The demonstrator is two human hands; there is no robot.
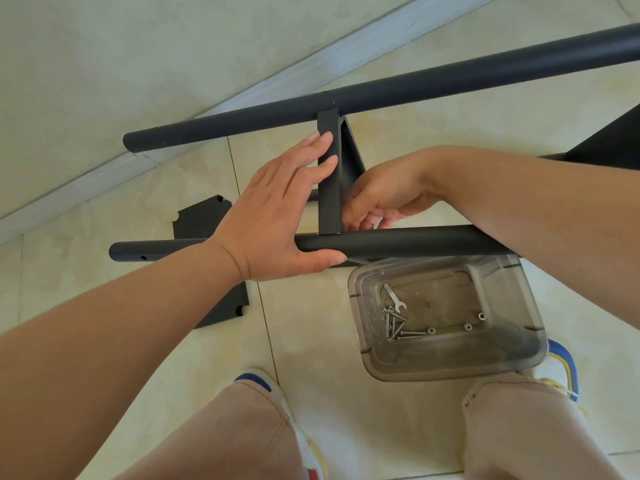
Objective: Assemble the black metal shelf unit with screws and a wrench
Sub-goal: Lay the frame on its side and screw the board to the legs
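On the pale tiled floor (304, 341) in front of our knees lies the partly built black shelf frame: a far tube (381, 91) and a near tube (415, 242) run roughly side by side, and a flat black shelf panel (329, 188) stands on edge between them, meeting both.

Our left hand (277, 216) reaches over the near tube from the left. Its fingers lie straight and flat against the left face of the panel, while the thumb (322, 262) hooks under the near tube, so the tube sits in the crook between thumb and palm.

Our right hand (384, 199) comes in from the right and tucks behind the panel, just above the near tube. Its fingers are curled in close to the joint of panel and tube, but we cannot tell what they have hold of, if anything, since the panel hides the fingertips.

Another black panel (204, 220) lies flat on the floor under our left forearm.

Just beside the near tube, toward us, sits a clear plastic box (526, 344). Inside it lie a small flat wrench (394, 298), a cluster of screws (398, 327) and a few loose nuts (467, 327). Both shoes show at the lower edge, one partly under the box.
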